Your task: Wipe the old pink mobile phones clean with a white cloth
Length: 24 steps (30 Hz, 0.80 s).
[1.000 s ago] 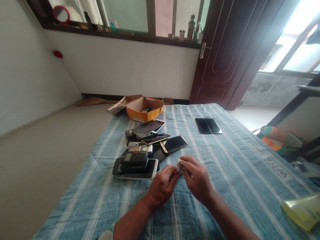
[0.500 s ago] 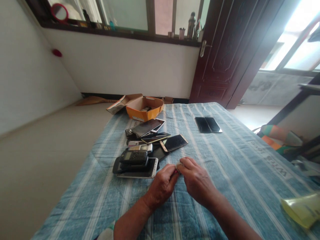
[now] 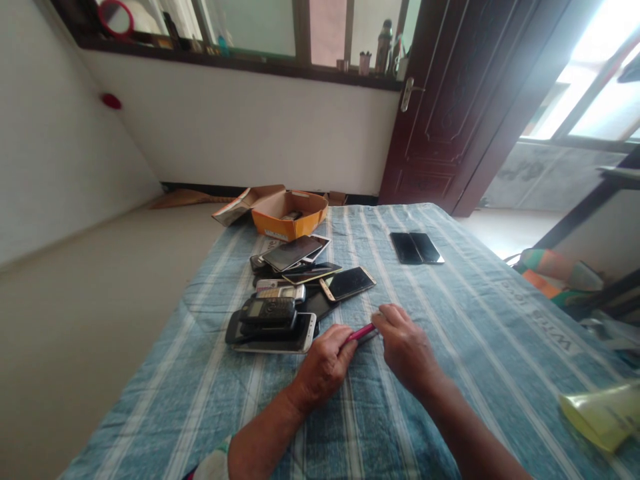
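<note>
A slim pink object (image 3: pixel 362 332) stretches between my two hands, above the striped blue cloth. Its lower left end is in the closed fingers of my left hand (image 3: pixel 327 360). My right hand (image 3: pixel 404 343) has its fingers closed at the upper right end; whatever else it holds there is too small to make out. Left of my hands lies a pile of phones, with a black keypad phone (image 3: pixel 270 312) on top of a white-edged phone (image 3: pixel 306 333). A gold-edged phone (image 3: pixel 349 284) rests just beyond my hands.
An open orange box (image 3: pixel 285 230) stands at the table's far left edge. Two dark phones (image 3: pixel 417 248) lie side by side at the far right. Yellow clear plastic (image 3: pixel 603 417) sits at the near right, and a dark red door (image 3: pixel 445 100) is behind.
My right hand has moved a little right and away from my left hand. More of the pink object now shows between them.
</note>
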{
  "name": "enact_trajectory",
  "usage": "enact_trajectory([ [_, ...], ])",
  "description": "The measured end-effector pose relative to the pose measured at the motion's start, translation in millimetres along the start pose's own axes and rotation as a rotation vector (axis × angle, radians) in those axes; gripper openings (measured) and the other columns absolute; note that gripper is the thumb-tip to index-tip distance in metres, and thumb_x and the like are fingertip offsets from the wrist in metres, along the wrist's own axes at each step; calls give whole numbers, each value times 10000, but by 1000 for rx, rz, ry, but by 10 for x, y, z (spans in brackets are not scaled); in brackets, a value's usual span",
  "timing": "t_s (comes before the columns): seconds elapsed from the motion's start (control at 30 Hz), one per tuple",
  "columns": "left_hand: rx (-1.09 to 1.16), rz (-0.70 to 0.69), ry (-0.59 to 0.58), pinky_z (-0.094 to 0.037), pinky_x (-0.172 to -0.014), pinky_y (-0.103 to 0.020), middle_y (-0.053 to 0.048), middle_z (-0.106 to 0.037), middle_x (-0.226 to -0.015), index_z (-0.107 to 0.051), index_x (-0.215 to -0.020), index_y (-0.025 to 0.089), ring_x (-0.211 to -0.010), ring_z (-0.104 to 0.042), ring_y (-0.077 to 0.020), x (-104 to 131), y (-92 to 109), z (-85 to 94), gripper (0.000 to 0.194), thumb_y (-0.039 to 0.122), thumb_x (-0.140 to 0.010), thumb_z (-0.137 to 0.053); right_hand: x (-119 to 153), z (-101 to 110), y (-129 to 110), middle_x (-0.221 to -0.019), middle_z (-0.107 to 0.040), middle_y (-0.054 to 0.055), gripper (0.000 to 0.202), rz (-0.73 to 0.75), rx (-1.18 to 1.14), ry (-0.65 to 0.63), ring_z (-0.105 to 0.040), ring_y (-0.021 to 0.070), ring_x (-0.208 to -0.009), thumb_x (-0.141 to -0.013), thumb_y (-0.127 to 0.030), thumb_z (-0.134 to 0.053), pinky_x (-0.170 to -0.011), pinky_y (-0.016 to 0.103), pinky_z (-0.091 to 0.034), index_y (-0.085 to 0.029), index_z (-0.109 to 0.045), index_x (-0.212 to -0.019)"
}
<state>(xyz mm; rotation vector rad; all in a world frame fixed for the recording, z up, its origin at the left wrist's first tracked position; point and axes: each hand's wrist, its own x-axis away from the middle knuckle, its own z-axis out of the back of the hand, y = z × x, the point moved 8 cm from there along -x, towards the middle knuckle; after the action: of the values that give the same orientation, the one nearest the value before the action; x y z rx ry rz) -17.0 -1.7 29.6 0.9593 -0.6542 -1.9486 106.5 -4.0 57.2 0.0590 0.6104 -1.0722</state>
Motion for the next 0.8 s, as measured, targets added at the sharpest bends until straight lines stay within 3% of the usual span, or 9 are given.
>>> enact_trajectory([
  [0.17,65,7,-25,-520,-788,-307,-74,-641,-898,-614,-928,163,-843,-613,-179,-21,15,2,235,294,-954,-421,49,-4,-304,-1016,-593,121,260,151,-46,64,-503,254,-1077,-928,-83,-382,-872,379,-501,-159,-629,-952],
  [0.27,73,-1,-26,-521,-790,-302,-69,-642,-889,-613,-917,166,-845,-618,-179,-25,7,3,233,292,-954,-421,59,-14,-380,-989,-596,116,250,168,-42,66,-505,258,-1076,-924,-81,-394,-867,375,-503,-158,-630,-950],
  [0.63,-61,-43,52,-549,-745,-280,-78,-674,-907,-639,-965,156,-835,-648,-180,-29,27,62,219,257,-927,-448,35,0,198,-887,-614,78,289,-103,26,73,-553,210,-858,-819,2,-421,-742,294,-485,-180,-644,-836],
  [0.8,-55,-46,52,-552,-747,-279,-70,-679,-897,-644,-947,166,-827,-652,-176,-31,22,62,221,256,-930,-443,46,109,132,-953,-632,89,359,-54,-53,198,-577,214,-961,-818,14,-381,-819,312,-505,-181,-664,-922],
])
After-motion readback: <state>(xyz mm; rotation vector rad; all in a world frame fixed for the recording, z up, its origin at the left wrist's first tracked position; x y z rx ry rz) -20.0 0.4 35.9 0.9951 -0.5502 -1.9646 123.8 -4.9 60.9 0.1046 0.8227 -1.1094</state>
